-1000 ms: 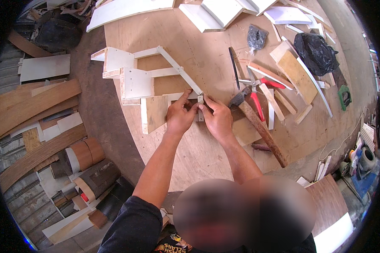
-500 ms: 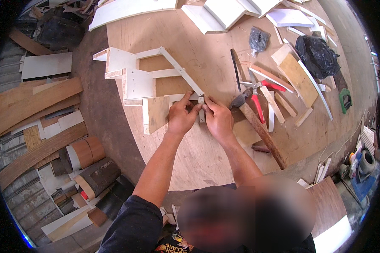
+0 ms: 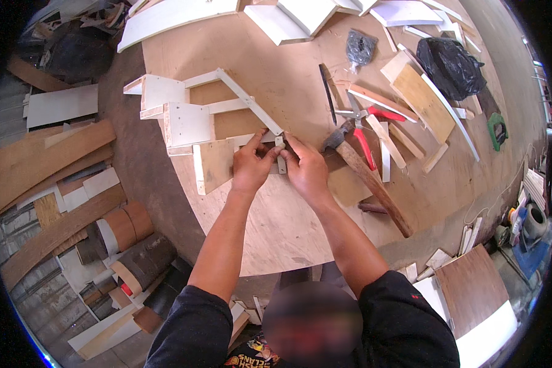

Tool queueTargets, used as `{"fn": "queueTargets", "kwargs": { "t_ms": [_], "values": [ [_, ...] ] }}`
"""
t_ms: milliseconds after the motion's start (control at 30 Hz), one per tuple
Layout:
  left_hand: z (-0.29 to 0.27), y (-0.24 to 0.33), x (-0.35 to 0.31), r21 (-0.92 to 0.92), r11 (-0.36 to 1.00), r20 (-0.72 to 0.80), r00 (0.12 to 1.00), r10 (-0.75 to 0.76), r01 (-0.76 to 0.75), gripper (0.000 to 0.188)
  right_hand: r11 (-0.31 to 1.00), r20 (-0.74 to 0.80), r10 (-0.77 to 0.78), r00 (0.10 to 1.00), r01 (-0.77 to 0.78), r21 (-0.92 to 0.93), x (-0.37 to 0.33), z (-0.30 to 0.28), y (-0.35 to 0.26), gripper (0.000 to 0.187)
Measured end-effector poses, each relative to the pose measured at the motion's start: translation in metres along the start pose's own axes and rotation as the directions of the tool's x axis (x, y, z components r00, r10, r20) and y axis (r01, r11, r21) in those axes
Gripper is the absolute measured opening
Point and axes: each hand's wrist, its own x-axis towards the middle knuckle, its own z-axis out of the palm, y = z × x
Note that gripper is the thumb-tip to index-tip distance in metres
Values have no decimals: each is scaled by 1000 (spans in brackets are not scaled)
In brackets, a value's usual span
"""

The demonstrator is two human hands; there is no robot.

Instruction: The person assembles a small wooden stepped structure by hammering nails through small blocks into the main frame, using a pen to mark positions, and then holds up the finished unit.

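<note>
The left hand [image 3: 250, 170] and right hand [image 3: 308, 173] partly hide the right end of a white wooden frame [image 3: 189, 122]; thumb and forefinger of each clamp it there, other fingertips out of sight. White boards [image 3: 181, 18] run off the upper edge. The frame lies on the table [image 3: 282, 221], its left end appearing past the table's left edge; a hammer [image 3: 377, 189] crowds the right hand. Stepped in shape, the frame shows one raw-wood panel.

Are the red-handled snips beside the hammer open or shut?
Open: the red-handled snips lie with their two red handles spread wide apart.
</note>
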Motion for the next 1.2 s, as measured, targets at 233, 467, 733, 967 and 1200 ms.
{"fn": "queueTargets", "kwargs": {
  "t_ms": [233,467,733,967,1200],
  "values": [
    [1,-3,1,16,1000,-8,1000,-17,18,60,1000,-15,-25,1000,25,-11,-1,0,0,41],
    [2,4,2,26,1000,6,1000,-9,9,60,998,-59,-16,998,20,63,-5,-7,0,41],
    [-2,7,-1,73,995,-9,998,-61,61,64,698,-144,-59,988,-62,-713,-40,-107,-22,45],
    [-9,13,-3,17,997,23,997,-70,70,63,586,-3,8,1000,-8,-810,-34,-123,4,38],
    [-6,7,-5,30,999,23,999,-28,27,66,958,195,138,971,-80,-277,-28,-117,-40,42]
  ]
}}
